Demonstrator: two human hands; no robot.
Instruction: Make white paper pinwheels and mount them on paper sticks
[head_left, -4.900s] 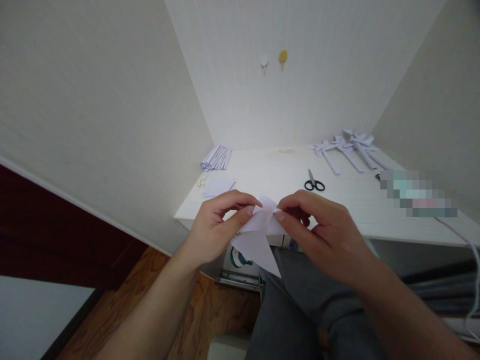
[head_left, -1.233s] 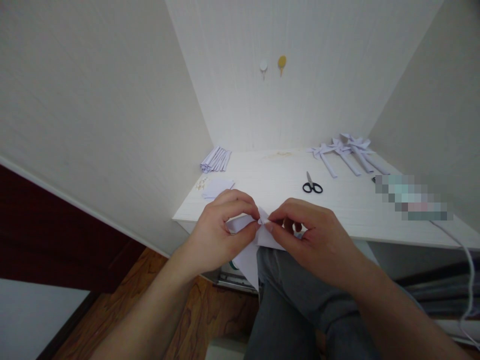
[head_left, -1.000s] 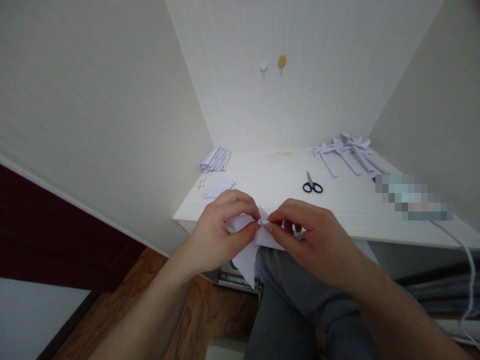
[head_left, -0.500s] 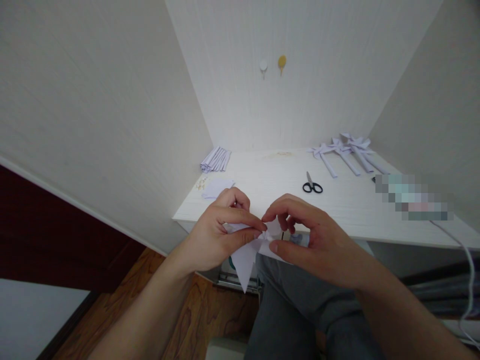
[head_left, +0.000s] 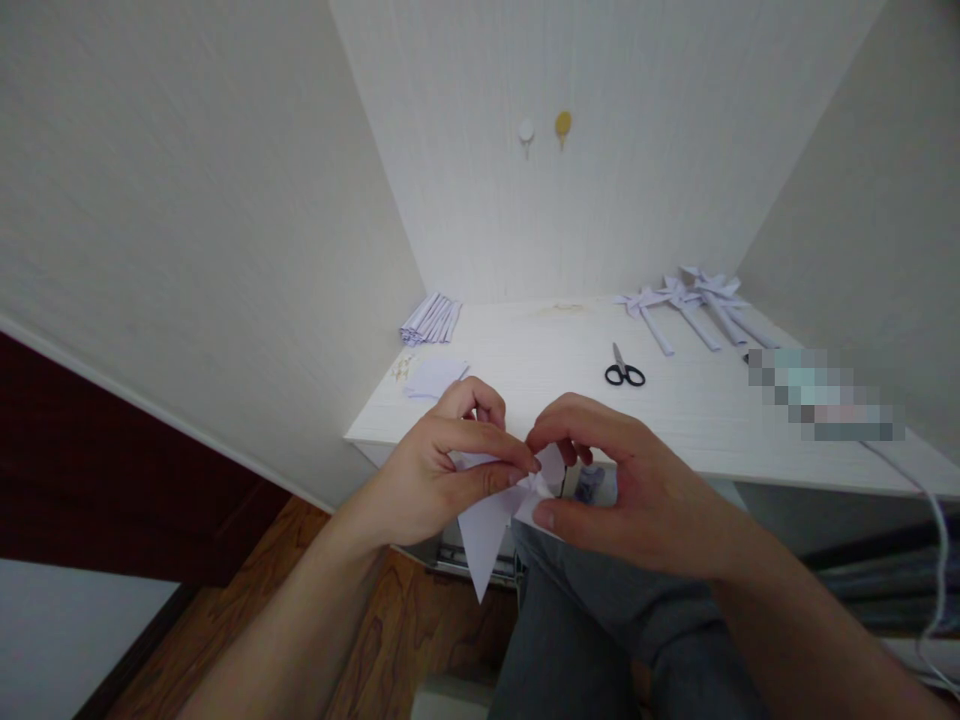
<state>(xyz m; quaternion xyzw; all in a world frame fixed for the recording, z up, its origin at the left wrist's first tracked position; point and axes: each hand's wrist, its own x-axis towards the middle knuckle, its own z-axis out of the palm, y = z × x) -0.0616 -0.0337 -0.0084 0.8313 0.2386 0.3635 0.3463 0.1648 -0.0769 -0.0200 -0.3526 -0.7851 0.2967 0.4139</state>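
I'm mid-fold, my left hand [head_left: 442,480] and right hand [head_left: 637,495] both pinched shut on the white folded paper [head_left: 491,520], seemingly gathering its centre; next I'd need a firmer squeeze there.

Both hands cover the upper part of the folded paper [head_left: 484,530], and a pixelated patch [head_left: 825,393] hides something on the desk [head_left: 697,410]

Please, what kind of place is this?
Probably a home craft corner: a white desk set against plain walls, with scissors, folded paper bows and a stack of folded paper strips.
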